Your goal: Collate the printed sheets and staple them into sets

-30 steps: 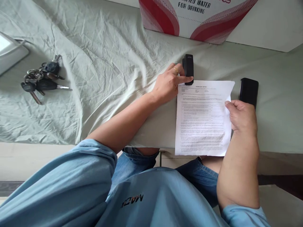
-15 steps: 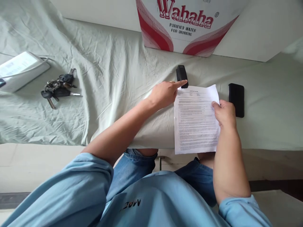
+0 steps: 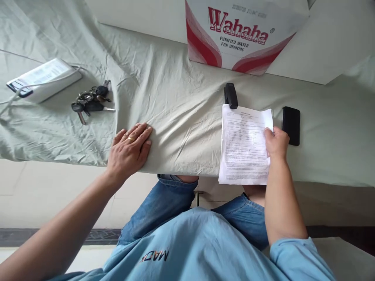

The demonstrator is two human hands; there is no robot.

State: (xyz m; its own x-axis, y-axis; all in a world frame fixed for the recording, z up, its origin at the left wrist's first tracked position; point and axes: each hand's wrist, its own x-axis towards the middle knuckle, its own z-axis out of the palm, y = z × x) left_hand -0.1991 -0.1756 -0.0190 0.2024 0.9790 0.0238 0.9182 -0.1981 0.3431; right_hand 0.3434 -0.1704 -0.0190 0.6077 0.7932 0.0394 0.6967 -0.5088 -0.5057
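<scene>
Left hand has come off the stapler since the earlier frame and swung well over to the left; it now lies palm down on the cloth near the table's front edge. Right hand hasn't let go of the paper.

Near to far:
- Blue shirt with dark lettering at the chest, then jeans at the knees, partly under the table edge.
- Paper, printed side up, right of center. Bottom edge overhangs the table's front edge, the rest is over the cloth. Can't tell how many sheets.
- Right hand: thumb on top of the paper's right edge, fingers folded, narrow grip. Fingers under the edge are hidden.
- Left hand: fingers straight, fairly close together, thumb beside them, ring on one finger. Holds nothing.
- Black phone flat on the cloth, just beside the right hand, on its outer side.
- Stapler, black, at the paper's top left corner, near end over the corner. Neither hand on it. Can't tell whether the corner sits between its two halves.
- Key bunch past the left hand, up and left of it.
- White box-shaped device beyond the keys, cable running across it.
- Wahaha water carton, red and white, at the back, behind the stapler.
</scene>
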